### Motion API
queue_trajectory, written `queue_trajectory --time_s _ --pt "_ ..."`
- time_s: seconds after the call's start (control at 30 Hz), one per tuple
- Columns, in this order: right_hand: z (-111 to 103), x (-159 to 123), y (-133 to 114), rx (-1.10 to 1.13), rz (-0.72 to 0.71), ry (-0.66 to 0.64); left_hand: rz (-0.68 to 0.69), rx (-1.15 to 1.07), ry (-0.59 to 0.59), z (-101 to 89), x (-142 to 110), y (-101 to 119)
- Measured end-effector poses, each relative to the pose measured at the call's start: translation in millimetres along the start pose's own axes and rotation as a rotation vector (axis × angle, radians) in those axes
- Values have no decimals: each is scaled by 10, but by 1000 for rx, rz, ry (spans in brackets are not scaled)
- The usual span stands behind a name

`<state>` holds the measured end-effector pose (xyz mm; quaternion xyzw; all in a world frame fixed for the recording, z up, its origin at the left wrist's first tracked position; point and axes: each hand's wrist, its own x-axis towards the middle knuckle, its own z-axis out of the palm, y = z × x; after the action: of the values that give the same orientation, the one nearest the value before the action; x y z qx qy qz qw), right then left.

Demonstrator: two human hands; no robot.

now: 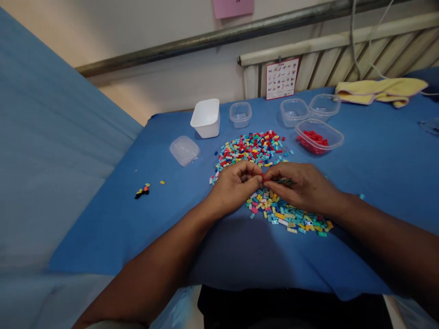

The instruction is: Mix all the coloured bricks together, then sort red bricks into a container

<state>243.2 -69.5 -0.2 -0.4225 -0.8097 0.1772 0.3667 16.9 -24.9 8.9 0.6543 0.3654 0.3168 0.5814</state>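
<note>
A wide heap of small coloured bricks (255, 148) lies on the blue cloth in the middle of the table (113, 214). My left hand (233, 185) and my right hand (302, 185) hover over the heap with fingertips meeting. Both pinch a tiny red brick (262, 176) between them. More bricks (291, 217) show below my right hand. A clear tub holding red bricks (318, 136) stands just beyond my right hand.
A white tub (206, 118) and three empty clear tubs (240, 114) (294, 111) (324, 106) line the far edge. A clear lid (184, 151) lies at left, near a few stray bricks (142, 190). A yellow cloth (380, 90) and a picture card (282, 78) sit at the back.
</note>
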Motion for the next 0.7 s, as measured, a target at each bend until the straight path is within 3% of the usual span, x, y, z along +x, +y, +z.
queue_trajectory --time_s 0.2,0.37,0.7 --pt "42 -34 31 157 79 87 40 35 31 -2 5 4" --pt "49 -25 24 189 97 70 38 3 62 -35 12 -11" --pt "36 17 -18 422 202 136 99 6 20 -34 -10 10"
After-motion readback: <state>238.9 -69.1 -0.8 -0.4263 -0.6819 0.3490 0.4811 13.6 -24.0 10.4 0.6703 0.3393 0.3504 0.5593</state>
